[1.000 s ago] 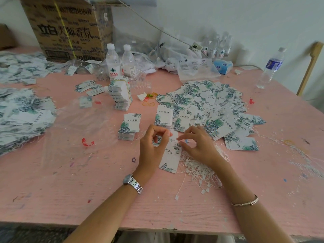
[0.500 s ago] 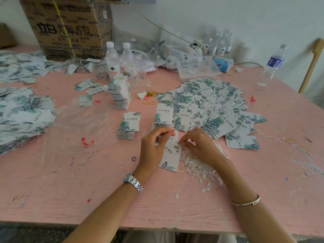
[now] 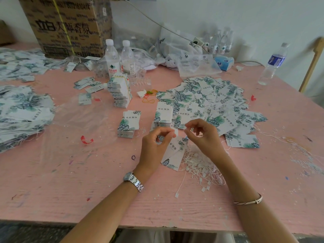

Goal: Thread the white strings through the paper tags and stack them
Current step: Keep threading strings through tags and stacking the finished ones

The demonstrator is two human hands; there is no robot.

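Note:
My left hand pinches the top corner of a white leaf-printed paper tag that hangs down to the pink table. My right hand is just right of it, thumb and forefinger pinching a thin white string near the tag's top. A tangle of white strings lies under my right wrist. Two small tag stacks stand just beyond my hands. A wide spread of loose tags covers the table behind the right hand.
A taller tag stack and two water bottles stand mid-table. A cardboard box sits at the back left. More tags pile at the left edge. Plastic bags and another bottle line the back.
Both hands have lifted slightly off the table with the tag, and the right hand's fingers have drawn a little to the right of the tag's top.

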